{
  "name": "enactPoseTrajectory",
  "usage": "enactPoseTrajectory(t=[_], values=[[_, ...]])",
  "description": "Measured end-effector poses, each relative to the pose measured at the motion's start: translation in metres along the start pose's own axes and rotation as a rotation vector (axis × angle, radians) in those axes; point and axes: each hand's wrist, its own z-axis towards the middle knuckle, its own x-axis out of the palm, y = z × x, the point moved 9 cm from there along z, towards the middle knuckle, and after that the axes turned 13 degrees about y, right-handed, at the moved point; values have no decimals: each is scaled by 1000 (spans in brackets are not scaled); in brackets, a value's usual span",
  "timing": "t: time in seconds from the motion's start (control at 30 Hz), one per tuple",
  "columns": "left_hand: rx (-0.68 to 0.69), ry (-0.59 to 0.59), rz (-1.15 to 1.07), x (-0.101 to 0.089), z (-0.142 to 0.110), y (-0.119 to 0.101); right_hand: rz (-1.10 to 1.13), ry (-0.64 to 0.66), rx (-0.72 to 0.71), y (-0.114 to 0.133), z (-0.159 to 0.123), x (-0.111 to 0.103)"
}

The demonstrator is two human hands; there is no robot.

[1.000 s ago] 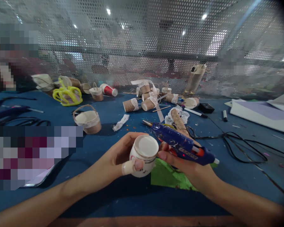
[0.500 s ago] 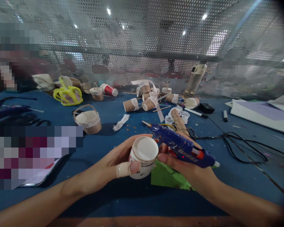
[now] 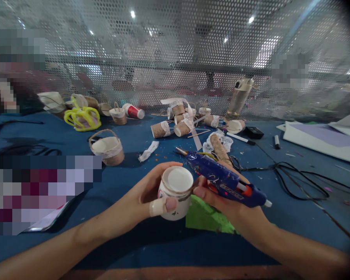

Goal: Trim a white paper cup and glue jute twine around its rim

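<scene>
Closed around the sides of a white cup (image 3: 175, 210), the left hand (image 3: 137, 198) has its thumb, wrapped in a bandage (image 3: 157, 207), across the near side. What looks like the cup's base faces up, with brown cord (image 3: 177, 191) running around its upper edge. To the right of the cup, the right hand (image 3: 242, 214) is wrapped around a blue glue gun (image 3: 214, 171), thumb and forefinger close to the cup's side; whether they pinch the cord's end, I cannot tell. The nozzle (image 3: 181, 151) points left beyond the cup, apart from it.

Beyond the cup and to its right lies a roll of twine (image 3: 218, 147); beyond and to its left, a small basket (image 3: 114, 155). A green sheet (image 3: 205, 217) lies just right of it.

The step in hand seems to be fitting cord around the cup. Continuing would call for a steady left grip, snug cord, and fingers clear of the hot nozzle.
</scene>
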Motion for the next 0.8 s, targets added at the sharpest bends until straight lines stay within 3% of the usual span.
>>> enactPoseTrajectory(t=[0.37, 0.5, 0.63, 0.73, 0.8], values=[[6, 61, -19, 5, 0, 5, -80, -16, -83, 13, -3, 2], [-7, 32, -8, 4, 1, 5, -145, -4, -92, 13, -5, 1], [67, -17, 4, -3, -1, -5, -208, -7, -267, 29, -8, -4], [84, -44, -19, -6, -3, -10, -213, 57, -435, 40, -13, -7], [97, -64, -22, -8, -5, -13, -243, 124, -450, 39, -15, -8]])
